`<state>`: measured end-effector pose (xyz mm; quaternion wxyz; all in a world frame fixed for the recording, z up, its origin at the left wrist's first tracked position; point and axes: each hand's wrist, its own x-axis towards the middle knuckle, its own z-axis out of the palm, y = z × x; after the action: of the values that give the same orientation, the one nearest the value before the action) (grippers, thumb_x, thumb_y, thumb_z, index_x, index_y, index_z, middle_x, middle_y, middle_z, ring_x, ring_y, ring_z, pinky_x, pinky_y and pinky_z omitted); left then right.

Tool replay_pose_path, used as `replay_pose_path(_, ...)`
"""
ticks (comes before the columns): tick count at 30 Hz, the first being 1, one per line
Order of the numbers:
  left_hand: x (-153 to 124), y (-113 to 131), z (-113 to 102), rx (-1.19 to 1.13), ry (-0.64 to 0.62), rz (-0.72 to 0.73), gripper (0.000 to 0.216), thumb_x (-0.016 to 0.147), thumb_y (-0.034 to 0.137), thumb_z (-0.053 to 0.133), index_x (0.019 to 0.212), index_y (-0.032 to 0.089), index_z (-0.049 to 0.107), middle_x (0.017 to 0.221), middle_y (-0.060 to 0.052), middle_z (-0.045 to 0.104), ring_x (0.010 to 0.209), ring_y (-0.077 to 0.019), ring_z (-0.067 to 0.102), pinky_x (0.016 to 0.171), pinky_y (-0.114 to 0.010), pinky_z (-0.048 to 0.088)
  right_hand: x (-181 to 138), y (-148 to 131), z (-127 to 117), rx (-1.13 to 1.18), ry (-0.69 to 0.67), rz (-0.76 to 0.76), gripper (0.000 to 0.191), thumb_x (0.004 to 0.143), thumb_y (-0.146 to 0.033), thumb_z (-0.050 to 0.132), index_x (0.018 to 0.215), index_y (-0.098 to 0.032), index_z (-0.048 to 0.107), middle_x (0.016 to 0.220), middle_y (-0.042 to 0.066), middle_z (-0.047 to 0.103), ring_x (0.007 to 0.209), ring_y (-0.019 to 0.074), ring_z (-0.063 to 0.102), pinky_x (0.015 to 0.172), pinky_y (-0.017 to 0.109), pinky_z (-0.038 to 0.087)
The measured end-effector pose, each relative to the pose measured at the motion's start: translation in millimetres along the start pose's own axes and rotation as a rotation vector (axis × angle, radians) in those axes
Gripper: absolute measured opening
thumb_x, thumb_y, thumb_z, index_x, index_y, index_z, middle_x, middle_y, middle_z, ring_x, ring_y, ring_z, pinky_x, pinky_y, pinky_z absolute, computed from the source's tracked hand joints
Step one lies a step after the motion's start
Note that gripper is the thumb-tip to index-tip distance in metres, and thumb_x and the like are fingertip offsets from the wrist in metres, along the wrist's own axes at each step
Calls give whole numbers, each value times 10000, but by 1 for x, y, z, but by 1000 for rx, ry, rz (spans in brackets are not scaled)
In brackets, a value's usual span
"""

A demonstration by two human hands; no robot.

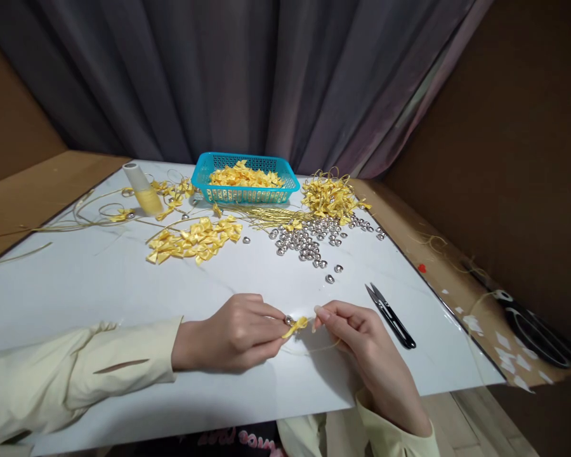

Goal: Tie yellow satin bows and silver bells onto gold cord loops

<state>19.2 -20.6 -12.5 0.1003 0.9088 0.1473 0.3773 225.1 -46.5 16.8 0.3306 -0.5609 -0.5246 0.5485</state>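
Near the front edge of the worktop [137,289], a person's left hand [242,333] grasps a yellow bow [297,326] and a bead [288,320], while the right hand [358,333] pinches a thin cord [314,351] at the bow's right end. Black snips [391,317] lie toward the right edge; farther back spread loose bows [195,239] and silver beads [305,242], with a blue basket [292,185] of more bows at the back edge.

A pleated grey curtain [219,82] hangs behind the white table [137,292].
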Motion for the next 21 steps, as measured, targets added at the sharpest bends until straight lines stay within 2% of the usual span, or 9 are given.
replay_pose_path(4, 1, 0, 0, -29, 19, -74, 149, 864, 80, 517, 823, 110, 656, 746, -78, 737, 711, -177, 699, 550, -263, 465, -6, -1, -5, -97, -36, 5, 392, 823, -490, 559, 609, -162, 585, 492, -65, 244, 483, 93, 204, 457, 256, 133)
replay_pose_path(8, 2, 0, 1, -59, 38, -165, 158, 873, 115, 524, 815, 124, 671, 750, -73, 738, 701, -170, 696, 576, -257, 482, -15, -3, -7, -299, -207, -48, 378, 866, -439, 509, 612, -165, 569, 507, -51, 303, 489, 97, 260, 461, 254, 166)
replay_pose_path(12, 0, -1, 2, -18, -21, -106, 178, 878, 104, 497, 809, 120, 660, 724, -77, 729, 699, -174, 689, 568, -260, 468, -18, -9, 1, -338, -367, -138, 367, 891, -391, 497, 603, -171, 557, 504, -55, 319, 483, 92, 289, 469, 241, 209)
replay_pose_path(14, -1, -1, 2, 32, -32, -30, 160, 869, 100, 504, 796, 115, 646, 725, -81, 722, 701, -176, 680, 558, -264, 454, -15, -11, 8, -257, -344, -131, 360, 894, -409, 494, 638, -173, 587, 503, -57, 323, 488, 94, 298, 474, 235, 220)
replay_pose_path(17, -4, 0, 0, 111, -88, 54, 146, 867, 109, 508, 789, 113, 632, 723, -87, 708, 683, -171, 660, 541, -264, 430, -9, -11, 14, -82, -206, -72, 370, 870, -459, 515, 673, -165, 620, 529, -47, 365, 516, 99, 307, 482, 227, 233)
replay_pose_path(21, -6, 1, -2, 131, -115, 116, 130, 875, 113, 500, 902, 88, 624, 842, -127, 724, 782, -185, 676, 577, -268, 447, -1, -5, 12, 66, -69, -12, 381, 841, -481, 559, 658, -152, 612, 527, -47, 361, 516, 94, 288, 477, 228, 211)
